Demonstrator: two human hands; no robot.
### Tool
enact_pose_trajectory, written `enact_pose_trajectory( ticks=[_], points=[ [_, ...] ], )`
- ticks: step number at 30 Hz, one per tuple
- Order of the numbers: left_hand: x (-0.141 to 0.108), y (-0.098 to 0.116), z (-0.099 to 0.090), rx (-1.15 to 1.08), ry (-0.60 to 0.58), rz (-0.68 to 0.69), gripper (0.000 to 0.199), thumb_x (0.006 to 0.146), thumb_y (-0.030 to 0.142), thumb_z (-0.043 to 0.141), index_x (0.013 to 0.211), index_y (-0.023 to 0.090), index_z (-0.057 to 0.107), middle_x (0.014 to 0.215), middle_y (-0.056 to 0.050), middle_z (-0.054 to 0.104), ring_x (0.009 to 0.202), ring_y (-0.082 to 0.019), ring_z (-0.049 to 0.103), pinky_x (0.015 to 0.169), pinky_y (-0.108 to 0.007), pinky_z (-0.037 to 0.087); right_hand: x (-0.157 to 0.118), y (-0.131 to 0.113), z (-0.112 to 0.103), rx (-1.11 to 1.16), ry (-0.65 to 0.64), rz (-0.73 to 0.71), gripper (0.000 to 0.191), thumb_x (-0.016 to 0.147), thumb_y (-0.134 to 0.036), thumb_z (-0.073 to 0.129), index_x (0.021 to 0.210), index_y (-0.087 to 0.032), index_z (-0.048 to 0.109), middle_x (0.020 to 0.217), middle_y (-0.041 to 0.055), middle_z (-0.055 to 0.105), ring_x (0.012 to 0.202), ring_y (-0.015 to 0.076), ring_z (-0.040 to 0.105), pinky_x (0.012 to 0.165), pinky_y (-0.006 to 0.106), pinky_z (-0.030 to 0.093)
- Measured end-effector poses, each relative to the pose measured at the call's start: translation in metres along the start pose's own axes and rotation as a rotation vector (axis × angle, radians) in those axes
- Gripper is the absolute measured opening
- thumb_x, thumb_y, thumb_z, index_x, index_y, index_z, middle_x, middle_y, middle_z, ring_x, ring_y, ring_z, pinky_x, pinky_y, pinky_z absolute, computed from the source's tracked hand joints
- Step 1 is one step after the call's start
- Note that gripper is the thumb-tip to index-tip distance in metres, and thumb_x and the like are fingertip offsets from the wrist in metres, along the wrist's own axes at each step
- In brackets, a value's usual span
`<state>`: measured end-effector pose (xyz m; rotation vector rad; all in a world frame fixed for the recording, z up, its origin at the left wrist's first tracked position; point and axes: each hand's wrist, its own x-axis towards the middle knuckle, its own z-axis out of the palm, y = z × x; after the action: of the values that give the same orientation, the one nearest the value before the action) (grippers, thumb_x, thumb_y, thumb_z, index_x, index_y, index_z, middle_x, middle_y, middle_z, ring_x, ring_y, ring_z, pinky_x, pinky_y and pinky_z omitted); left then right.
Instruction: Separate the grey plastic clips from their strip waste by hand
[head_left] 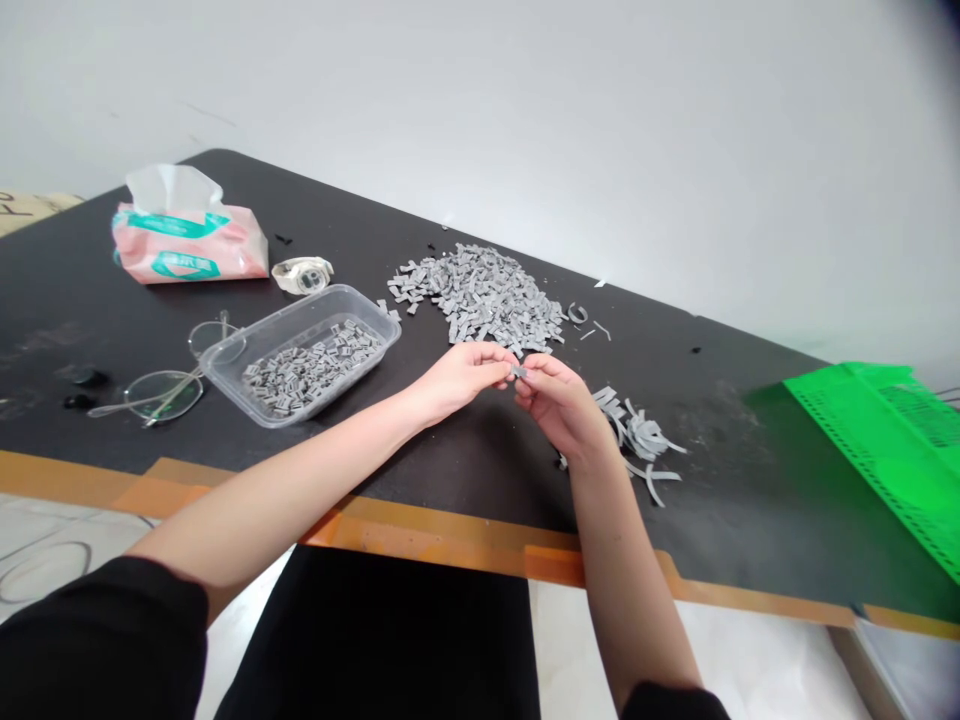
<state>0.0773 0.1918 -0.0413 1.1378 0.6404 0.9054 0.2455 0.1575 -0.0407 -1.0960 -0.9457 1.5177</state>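
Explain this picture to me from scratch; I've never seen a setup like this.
There is no machine here, only a person's two bare hands. The single picture comes from a camera worn on that person's head, looking forward and down, so the forearms stretch away from you.

The left hand and the right hand meet over a black table, with a small gray piece pinched at their fingertips.

Just beyond them lies a pile of gray pieces. To the left are a clear container holding more small gray parts, a pair of glasses, a white watch and a tissue pack. To the right are gray strips and a green perforated object.
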Motion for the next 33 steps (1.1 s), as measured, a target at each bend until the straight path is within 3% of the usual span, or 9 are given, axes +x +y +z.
enact_pose_trajectory(
  ticks=[10,15,20,23,29,33],
  points=[
    [0.000,0.002,-0.001,0.018,0.031,0.009,0.023,0.066,0.031,0.081,0.074,0.012,0.069,0.068,-0.001,0.066,0.069,-0.013,0.056,0.077,-0.032,0.043,-0.001,-0.004,-0.003,-0.008,0.017,-0.037,0.021,0.068,-0.027,0.082,0.079,-0.021,0.065,0.066,-0.0043,0.054,0.062,0.0107,0.048,0.060,0.024,0.041],
    [0.001,0.000,-0.004,0.038,0.140,0.051,0.022,0.066,0.030,0.083,0.073,0.014,0.069,0.073,-0.001,0.068,0.074,-0.013,0.059,0.081,-0.031,0.044,-0.001,-0.004,-0.003,-0.060,0.077,-0.187,0.017,0.070,-0.030,0.080,0.079,-0.022,0.068,0.063,-0.0042,0.054,0.060,0.0118,0.048,0.060,0.027,0.041],
    [0.002,-0.004,-0.005,0.044,0.203,0.041,0.020,0.065,0.029,0.083,0.075,0.014,0.073,0.073,-0.002,0.070,0.075,-0.015,0.060,0.082,-0.033,0.044,0.001,0.002,0.001,-0.384,0.216,-0.338,0.015,0.071,-0.028,0.080,0.085,-0.024,0.079,0.084,0.0024,0.074,0.076,0.0179,0.064,0.075,0.035,0.052],
    [0.002,-0.007,-0.004,0.082,0.220,0.047,0.021,0.064,0.032,0.083,0.071,0.015,0.073,0.073,-0.002,0.070,0.076,-0.016,0.060,0.082,-0.032,0.044,0.003,0.008,0.002,-0.484,0.237,-0.388,0.014,0.073,-0.029,0.079,0.087,-0.025,0.081,0.094,0.0040,0.078,0.088,0.0224,0.069,0.085,0.039,0.054],
    [0.001,-0.014,-0.002,0.109,0.248,0.034,0.024,0.069,0.038,0.079,0.066,0.015,0.071,0.068,-0.001,0.066,0.073,-0.016,0.058,0.078,-0.031,0.043,0.002,0.020,0.008,-0.783,0.313,-0.545,0.010,0.083,-0.028,0.071,0.085,-0.024,0.080,0.087,0.0047,0.076,0.074,0.0199,0.063,0.071,0.035,0.049],
    [0.000,-0.015,-0.001,0.134,0.294,0.018,0.018,0.072,0.032,0.075,0.069,0.015,0.073,0.068,-0.001,0.067,0.073,-0.016,0.059,0.079,-0.031,0.044,-0.001,0.023,0.017,-0.923,0.374,-0.587,0.014,0.087,-0.027,0.064,0.082,-0.024,0.076,0.084,0.0051,0.073,0.072,0.0200,0.060,0.070,0.035,0.046]
  ],
)
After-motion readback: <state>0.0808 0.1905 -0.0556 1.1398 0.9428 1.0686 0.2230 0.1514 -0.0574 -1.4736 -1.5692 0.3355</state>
